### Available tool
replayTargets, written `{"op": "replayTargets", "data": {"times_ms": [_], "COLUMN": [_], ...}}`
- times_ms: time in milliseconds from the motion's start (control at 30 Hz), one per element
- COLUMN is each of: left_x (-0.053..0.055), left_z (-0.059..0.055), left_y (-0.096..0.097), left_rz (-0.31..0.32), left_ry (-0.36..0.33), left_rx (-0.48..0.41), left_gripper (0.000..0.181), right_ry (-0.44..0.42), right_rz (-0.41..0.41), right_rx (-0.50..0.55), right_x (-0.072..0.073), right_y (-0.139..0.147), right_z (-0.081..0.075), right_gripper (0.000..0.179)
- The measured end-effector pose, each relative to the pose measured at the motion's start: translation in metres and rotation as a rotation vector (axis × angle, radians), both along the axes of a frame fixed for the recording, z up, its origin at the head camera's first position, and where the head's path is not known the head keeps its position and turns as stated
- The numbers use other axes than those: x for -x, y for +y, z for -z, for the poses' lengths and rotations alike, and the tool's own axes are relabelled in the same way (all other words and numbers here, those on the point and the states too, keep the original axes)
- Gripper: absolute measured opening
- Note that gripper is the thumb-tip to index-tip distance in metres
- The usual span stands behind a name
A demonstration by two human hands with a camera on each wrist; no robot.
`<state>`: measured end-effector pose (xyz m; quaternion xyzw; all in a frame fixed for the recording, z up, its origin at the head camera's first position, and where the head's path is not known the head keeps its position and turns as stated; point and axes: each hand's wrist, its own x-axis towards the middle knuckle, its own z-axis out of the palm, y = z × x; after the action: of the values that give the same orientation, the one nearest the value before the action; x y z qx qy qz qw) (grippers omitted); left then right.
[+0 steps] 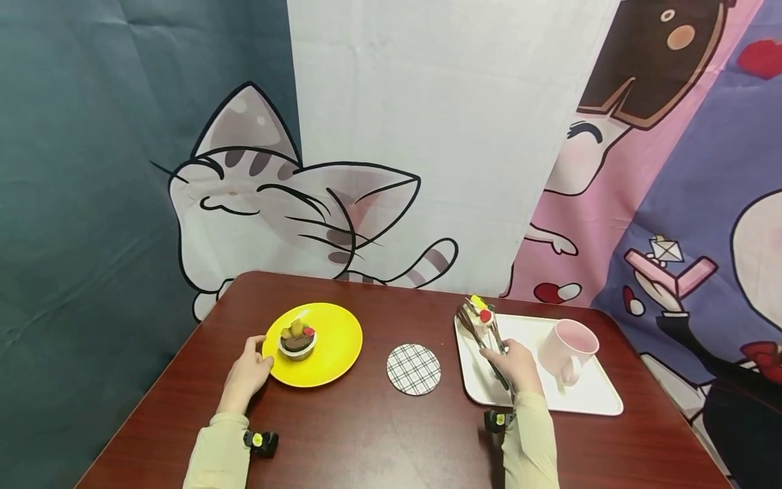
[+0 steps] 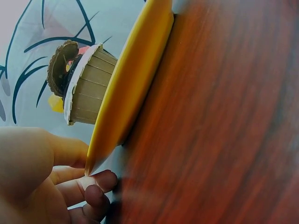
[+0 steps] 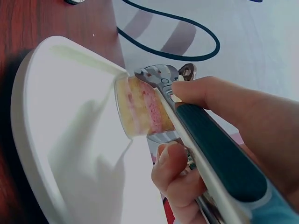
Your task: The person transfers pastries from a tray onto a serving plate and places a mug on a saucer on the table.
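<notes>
My left hand pinches the near-left rim of a yellow plate, thumb on top and fingers beneath in the left wrist view. A cupcake in a paper cup, topped with fruit and chocolate, sits on that plate. Over the white tray, my right hand grips metal tongs with dark green handle inserts. The tongs' ends are around a layered cake slice at the tray's far left corner. Yellow and red fruit top the slice.
A pink mug stands on the tray's right side. Between plate and tray lies a round checked coaster on the brown table. A cartoon-printed cloth hangs behind the table.
</notes>
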<state>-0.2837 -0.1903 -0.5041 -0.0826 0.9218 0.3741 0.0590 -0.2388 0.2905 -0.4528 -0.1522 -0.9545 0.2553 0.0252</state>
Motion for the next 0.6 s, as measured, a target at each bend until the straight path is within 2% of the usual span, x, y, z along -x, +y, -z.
{"op": "replayTargets", "data": {"times_ms": [267, 600], "left_x": [-0.001, -0.001], "left_z": [0.000, -0.002], "left_y": [0.002, 0.002], "left_rz": [-0.011, -0.010], "left_ry": [-0.011, -0.001], "left_rx": [0.003, -0.004], "left_gripper": [0.052, 0.052], "right_ry": [0.001, 0.108], "right_rz": [-0.006, -0.022], "right_rx": [-0.024, -0.056], "right_x": [0.008, 0.007], "right_y": [-0.001, -0.001], "right_z": [0.006, 0.014], "right_gripper": [0.056, 0.050]}}
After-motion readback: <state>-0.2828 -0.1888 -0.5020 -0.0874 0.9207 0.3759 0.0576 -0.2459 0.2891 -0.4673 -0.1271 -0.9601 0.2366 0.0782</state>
